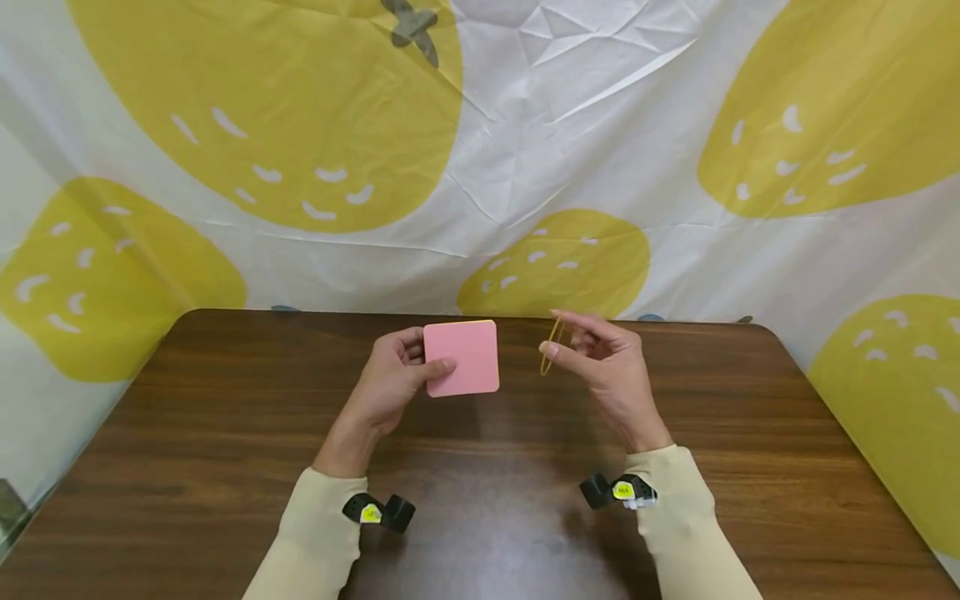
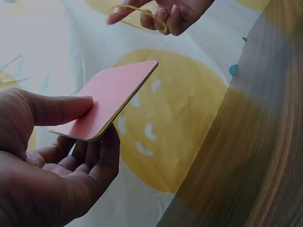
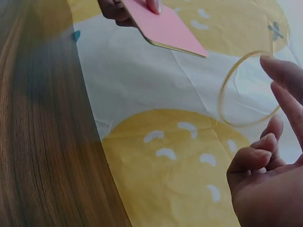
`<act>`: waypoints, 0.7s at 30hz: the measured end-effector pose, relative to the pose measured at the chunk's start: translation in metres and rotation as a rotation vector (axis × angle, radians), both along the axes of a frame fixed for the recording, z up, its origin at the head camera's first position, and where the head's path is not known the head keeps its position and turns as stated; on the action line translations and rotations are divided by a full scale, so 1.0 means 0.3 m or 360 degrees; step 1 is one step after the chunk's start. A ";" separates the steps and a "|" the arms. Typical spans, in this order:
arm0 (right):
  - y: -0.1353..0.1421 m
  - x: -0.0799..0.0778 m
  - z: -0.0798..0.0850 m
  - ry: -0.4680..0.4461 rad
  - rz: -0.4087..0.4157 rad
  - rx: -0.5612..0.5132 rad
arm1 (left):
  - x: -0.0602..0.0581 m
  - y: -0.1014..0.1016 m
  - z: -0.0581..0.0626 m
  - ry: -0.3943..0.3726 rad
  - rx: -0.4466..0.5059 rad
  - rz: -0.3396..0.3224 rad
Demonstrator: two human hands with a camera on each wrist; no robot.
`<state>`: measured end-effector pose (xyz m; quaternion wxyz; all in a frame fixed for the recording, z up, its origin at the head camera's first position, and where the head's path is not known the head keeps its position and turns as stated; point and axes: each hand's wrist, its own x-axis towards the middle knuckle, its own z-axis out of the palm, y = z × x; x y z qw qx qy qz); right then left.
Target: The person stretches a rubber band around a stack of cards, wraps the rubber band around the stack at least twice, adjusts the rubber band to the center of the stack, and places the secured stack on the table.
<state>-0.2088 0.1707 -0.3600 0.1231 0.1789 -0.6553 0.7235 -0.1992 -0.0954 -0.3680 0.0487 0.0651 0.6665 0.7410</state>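
Note:
My left hand grips a thin stack of square cards with rounded corners, thumb on the pink top face and fingers beneath. Yellowish layers show along the stack's edge in the left wrist view. To the right, apart from the stack, my right hand holds a thin yellow rubber band at the thumb and fingertips. From the right wrist the band looks like an open, rounded loop beside the fingers. Both hands are raised above the table.
A dark brown wooden table with rounded far corners lies below the hands. Behind it hangs a white cloth printed with large yellow fruit shapes. Each wrist wears a black strap with a small camera.

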 end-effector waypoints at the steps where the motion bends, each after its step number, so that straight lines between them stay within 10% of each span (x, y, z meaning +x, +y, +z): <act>1: -0.001 -0.001 0.001 0.0006 -0.0033 0.0046 | 0.000 0.001 0.001 0.0001 0.0003 -0.0002; 21: 0.001 0.008 0.002 0.0009 0.0164 0.0680 | 0.012 0.005 0.022 -0.0099 0.0267 -0.0123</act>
